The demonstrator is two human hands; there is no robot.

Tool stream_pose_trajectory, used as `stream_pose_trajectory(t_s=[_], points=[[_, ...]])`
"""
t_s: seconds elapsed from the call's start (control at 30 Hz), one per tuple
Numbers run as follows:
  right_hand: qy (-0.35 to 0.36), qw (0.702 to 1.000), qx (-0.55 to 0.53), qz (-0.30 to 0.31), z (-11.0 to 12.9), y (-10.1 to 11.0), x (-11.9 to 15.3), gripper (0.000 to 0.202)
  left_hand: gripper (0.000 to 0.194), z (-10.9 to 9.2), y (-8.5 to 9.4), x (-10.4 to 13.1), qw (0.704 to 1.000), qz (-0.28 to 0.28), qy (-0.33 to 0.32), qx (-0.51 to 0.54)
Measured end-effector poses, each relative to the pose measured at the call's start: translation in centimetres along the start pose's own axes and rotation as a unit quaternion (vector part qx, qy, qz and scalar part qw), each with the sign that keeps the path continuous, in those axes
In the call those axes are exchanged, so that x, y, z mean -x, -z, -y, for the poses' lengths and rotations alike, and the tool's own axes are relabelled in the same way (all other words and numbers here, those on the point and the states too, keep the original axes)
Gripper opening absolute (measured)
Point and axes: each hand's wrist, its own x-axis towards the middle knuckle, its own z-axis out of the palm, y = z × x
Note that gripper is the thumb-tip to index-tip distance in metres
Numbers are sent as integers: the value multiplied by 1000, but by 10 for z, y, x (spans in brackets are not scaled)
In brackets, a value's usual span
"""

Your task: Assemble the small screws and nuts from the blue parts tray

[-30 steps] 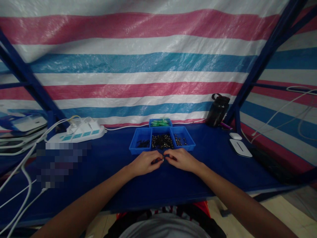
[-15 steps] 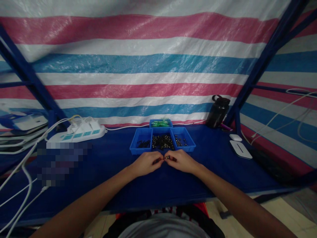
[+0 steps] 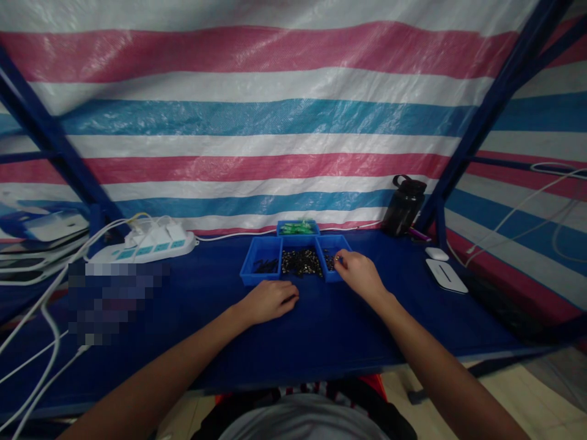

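Observation:
My right hand [image 3: 360,272] reaches over the right blue bin [image 3: 345,244], its fingertips pinched together inside the near right part. A small shiny metal piece seems to be at those fingertips, but it is too small to name. Small metallic parts [image 3: 329,261] lie in that bin beside the fingers. My left hand [image 3: 271,301] rests on the table in front of the bins, fingers loosely curved and thumb a little apart, with nothing visible in it. Closest to it are the left bin [image 3: 246,269] with thin black pieces [image 3: 266,266] and the middle bin's heap of small black-and-brass parts [image 3: 301,261].
A small blue bin with green packets [image 3: 297,228] stands behind. On the left are a white power strip [image 3: 158,247], cables and stacked devices [image 3: 43,244]. A black bottle [image 3: 403,206], a white case [image 3: 436,253] and a white box [image 3: 446,275] stand right on the blue table [image 3: 316,342].
My hands were fingertip to fingertip before the middle bin, with a small shiny piece at the right fingers. The right hand has moved up and right into the right bin; the left has stayed.

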Motion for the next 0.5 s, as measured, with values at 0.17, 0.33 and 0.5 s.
stream_pose_trajectory(t_s=[0.17,0.33,0.5], points=[[-13,999,-41,-8,-2,-4,-2,22,12,2,0,2,1000,8,-7,-9],[42,989,-125,-65,-1,-4,-1,21,14,1,2,1,1000,7,-12,1],[179,967,-176,-34,24,-6,14,21,14,0,2,1,1000,10,-6,-1]])
